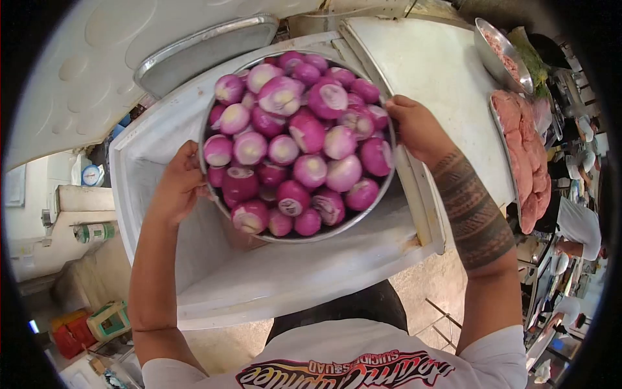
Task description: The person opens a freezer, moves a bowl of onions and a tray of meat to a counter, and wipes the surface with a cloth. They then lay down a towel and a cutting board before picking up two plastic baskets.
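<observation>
A round metal bowl [311, 238] heaped with peeled red onions [283, 149] is held out in front of me. My left hand [183, 174] grips its rim on the left side, fingers closed around the edge. On the right side my right hand [414, 126] holds the opposite rim, with the thumb side towards the onions. Beneath the bowl lies the opening of a white chest freezer [214, 272], whose inside walls show to the left and below. The bowl hides much of the interior.
A white freezer lid [427, 65] extends to the right. On it stand a tray of raw meat [521, 162] and a metal bowl of minced meat [502, 55]. An oval metal tray [206, 55] leans behind the freezer. Other people [578, 227] are at the far right.
</observation>
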`<state>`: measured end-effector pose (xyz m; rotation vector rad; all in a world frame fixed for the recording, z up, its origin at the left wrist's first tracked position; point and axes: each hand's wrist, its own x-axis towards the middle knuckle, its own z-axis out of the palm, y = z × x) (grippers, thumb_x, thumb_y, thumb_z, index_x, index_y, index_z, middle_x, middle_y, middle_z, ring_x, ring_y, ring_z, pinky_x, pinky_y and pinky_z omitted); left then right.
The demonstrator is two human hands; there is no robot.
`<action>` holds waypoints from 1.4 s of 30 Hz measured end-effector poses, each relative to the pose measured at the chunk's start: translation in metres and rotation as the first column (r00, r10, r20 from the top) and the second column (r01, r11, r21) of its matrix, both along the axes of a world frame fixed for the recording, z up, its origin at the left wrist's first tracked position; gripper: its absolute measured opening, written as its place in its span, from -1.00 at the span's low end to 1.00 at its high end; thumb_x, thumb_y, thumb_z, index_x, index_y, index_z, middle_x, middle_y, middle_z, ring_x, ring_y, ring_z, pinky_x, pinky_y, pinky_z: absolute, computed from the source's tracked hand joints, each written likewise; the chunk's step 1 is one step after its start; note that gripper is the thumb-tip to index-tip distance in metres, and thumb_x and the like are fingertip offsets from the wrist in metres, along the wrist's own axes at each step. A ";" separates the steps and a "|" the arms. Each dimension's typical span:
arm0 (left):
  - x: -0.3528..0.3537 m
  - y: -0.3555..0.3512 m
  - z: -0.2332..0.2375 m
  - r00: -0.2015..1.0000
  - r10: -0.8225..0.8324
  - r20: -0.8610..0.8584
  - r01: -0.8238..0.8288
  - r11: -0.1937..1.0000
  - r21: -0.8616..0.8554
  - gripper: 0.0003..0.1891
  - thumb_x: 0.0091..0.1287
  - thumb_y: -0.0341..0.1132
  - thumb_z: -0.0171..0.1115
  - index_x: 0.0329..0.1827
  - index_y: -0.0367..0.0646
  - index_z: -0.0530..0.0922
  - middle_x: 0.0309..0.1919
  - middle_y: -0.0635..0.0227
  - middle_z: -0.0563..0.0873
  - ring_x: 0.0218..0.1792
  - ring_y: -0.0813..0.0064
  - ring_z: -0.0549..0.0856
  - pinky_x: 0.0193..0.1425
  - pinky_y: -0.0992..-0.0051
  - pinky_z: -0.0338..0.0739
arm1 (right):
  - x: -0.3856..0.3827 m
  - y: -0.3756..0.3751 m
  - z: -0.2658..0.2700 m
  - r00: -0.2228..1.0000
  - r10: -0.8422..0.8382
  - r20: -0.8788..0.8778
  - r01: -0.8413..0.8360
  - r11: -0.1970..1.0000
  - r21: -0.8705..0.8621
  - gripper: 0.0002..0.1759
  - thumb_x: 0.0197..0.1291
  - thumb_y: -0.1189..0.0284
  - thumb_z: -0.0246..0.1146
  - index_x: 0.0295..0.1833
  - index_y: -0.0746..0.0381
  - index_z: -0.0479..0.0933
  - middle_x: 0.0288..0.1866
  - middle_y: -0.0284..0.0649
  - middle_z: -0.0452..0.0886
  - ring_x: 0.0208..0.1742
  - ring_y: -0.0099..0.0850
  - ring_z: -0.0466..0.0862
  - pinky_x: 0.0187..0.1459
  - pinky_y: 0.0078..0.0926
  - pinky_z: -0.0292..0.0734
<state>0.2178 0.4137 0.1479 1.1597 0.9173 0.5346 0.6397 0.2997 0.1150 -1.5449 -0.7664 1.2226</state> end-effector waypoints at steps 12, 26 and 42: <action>-0.074 0.024 -0.176 0.974 -0.044 -0.224 -0.001 0.980 -0.197 -0.49 0.23 -0.51 0.33 0.28 -0.17 0.46 0.06 0.24 0.71 -0.01 0.31 0.78 0.03 0.32 0.78 | -0.062 0.055 -0.193 0.996 0.059 0.068 -0.042 0.975 -0.220 -0.69 0.57 0.30 0.13 0.08 0.33 0.61 -0.20 -0.11 0.70 -0.24 -0.26 0.67 -0.22 -0.19 0.60; -0.015 0.021 -0.388 0.982 -0.116 -0.148 0.075 0.963 -0.259 -0.47 0.33 -0.37 0.40 0.38 -0.19 0.53 0.22 0.20 0.70 0.27 0.20 0.65 0.35 0.20 0.57 | -0.006 0.013 -0.479 0.784 0.359 0.506 -0.146 0.900 -0.411 -0.66 0.54 0.36 0.05 0.15 0.36 0.61 0.07 0.03 0.72 0.04 -0.13 0.71 0.09 -0.14 0.62; 0.015 0.008 -0.450 0.850 -0.119 -0.514 0.257 0.944 0.208 -0.53 0.46 -0.29 0.20 0.40 -0.24 0.52 0.29 0.01 0.66 0.34 0.06 0.61 0.48 0.16 0.43 | 0.048 -0.010 -0.537 -0.031 0.646 0.762 -0.543 0.629 -0.556 -0.69 0.31 0.34 0.22 -0.02 0.31 0.74 0.01 0.13 0.74 0.11 0.01 0.73 0.13 0.03 0.59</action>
